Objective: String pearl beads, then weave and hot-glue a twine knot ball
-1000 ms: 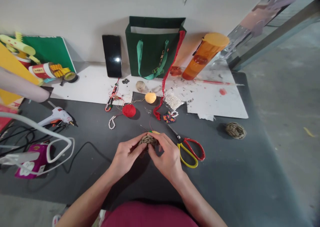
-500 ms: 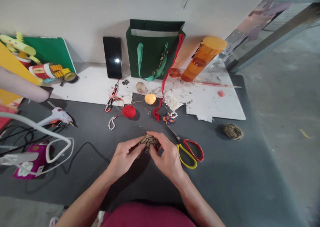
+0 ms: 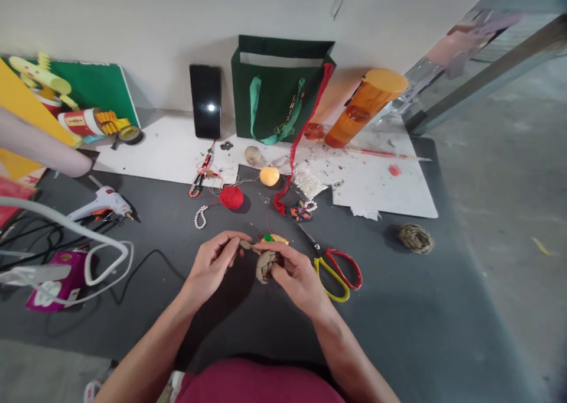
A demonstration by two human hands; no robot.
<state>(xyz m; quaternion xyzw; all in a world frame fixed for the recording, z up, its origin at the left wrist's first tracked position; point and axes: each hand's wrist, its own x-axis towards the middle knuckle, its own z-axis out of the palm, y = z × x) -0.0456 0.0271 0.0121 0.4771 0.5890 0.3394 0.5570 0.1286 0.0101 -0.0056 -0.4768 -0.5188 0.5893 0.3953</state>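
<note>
Left hand [image 3: 211, 262] pinches the braid's tail [image 3: 245, 245], right hand [image 3: 299, 274] its coil [image 3: 264, 267], to tension it, I judge from here.

moderate, slightly dim light is apparently coming from overhead, laying a dark shadow below and left of the held braided coil [image 3: 264, 267]. glare is glinting (a single white spot) on the black phone [image 3: 206, 90]. the outer edges, especially the right-hand floor [image 3: 500, 202], are stretching and looking softly blurred.
</note>
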